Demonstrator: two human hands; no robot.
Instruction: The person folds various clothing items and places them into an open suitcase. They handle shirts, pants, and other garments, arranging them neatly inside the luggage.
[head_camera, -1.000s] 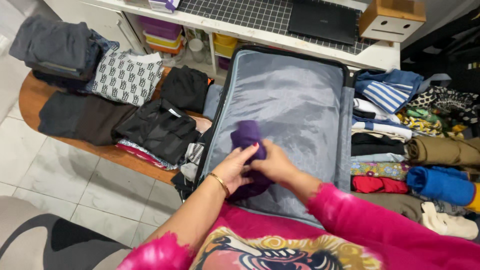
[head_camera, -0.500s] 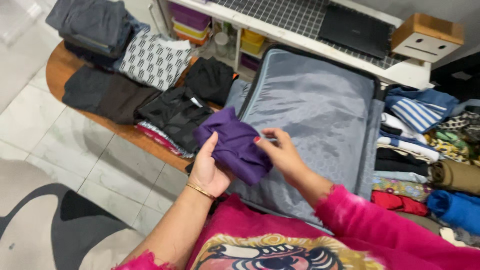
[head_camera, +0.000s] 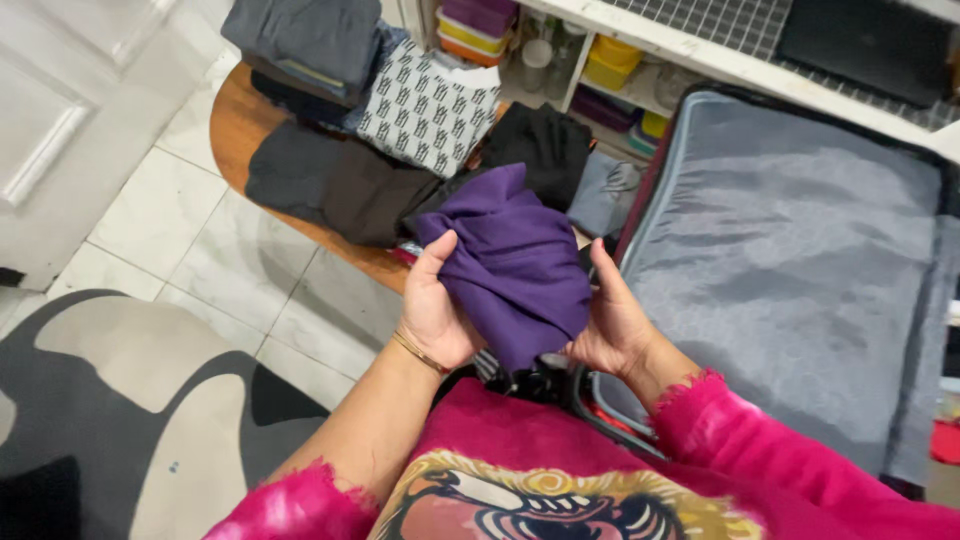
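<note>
Both hands grip one folded purple garment (head_camera: 510, 265), the left hand (head_camera: 437, 310) and right hand (head_camera: 612, 325) clasping its sides, above the suitcase's near edge. Judging by the bare grey lining of the open suitcase (head_camera: 800, 250) and the folded clothes piled on the wooden table (head_camera: 235, 125), packing looks barely begun.

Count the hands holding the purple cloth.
2. The left hand grips the purple cloth on its left side; the right hand grips its right side.

A plain purple folded cloth garment (head_camera: 515, 265); a white folded top with a black geometric print (head_camera: 428, 108); a grey-lined open fabric suitcase (head_camera: 800, 260); a brown rounded wooden table (head_camera: 235, 125).
</note>
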